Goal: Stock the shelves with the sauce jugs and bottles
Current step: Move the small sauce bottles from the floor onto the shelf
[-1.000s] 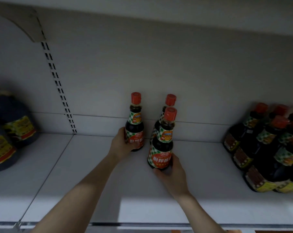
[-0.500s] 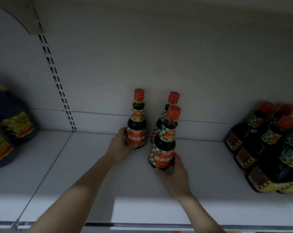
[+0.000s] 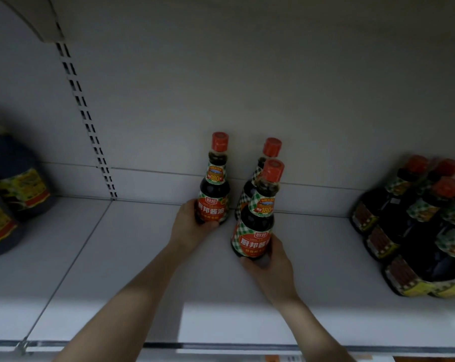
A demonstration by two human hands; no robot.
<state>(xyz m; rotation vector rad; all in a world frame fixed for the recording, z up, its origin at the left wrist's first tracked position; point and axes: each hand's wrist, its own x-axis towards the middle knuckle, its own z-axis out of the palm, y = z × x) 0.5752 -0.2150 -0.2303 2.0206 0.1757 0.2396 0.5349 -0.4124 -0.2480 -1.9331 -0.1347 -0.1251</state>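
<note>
Three dark sauce bottles with red caps stand on the white shelf [image 3: 143, 257]. My left hand [image 3: 188, 226] grips the base of the left bottle [image 3: 214, 194], which stands upright near the back wall with its red label facing me. My right hand [image 3: 269, 262] holds the lower body of the front bottle [image 3: 257, 220] from below and the right. A third bottle [image 3: 269, 150] stands right behind the front one, mostly hidden by it, with no hand on it.
Large dark sauce jugs [image 3: 15, 189] with yellow labels sit at the shelf's left end. A dense group of several red-capped bottles [image 3: 417, 226] fills the right end. A slotted upright [image 3: 85, 118] runs up the back wall. The shelf's front edge [image 3: 221, 346] is near me.
The left bottle has turned so its red label faces me. Both hands keep their hold; the bottles stay at about the same spot on the shelf.
</note>
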